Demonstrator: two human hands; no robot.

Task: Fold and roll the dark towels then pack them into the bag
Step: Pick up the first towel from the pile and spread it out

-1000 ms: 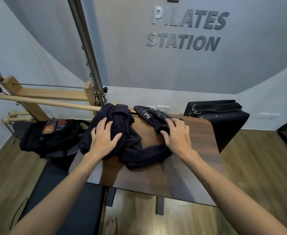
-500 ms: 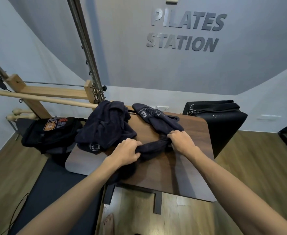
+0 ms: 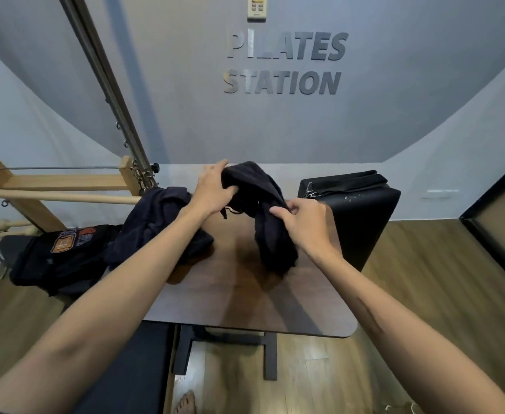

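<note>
Both hands grip one dark towel (image 3: 267,216) above the table (image 3: 245,300): left hand (image 3: 212,189) clutches its top, right hand (image 3: 305,222) pinches its middle.

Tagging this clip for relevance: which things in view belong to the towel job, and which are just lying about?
Job:
- crumpled dark towel held up by left hand and right hand
- second dark towel heaped on wooden table
- black bag with orange patch

Lying about:
- black padded box
- wooden pilates frame
</note>
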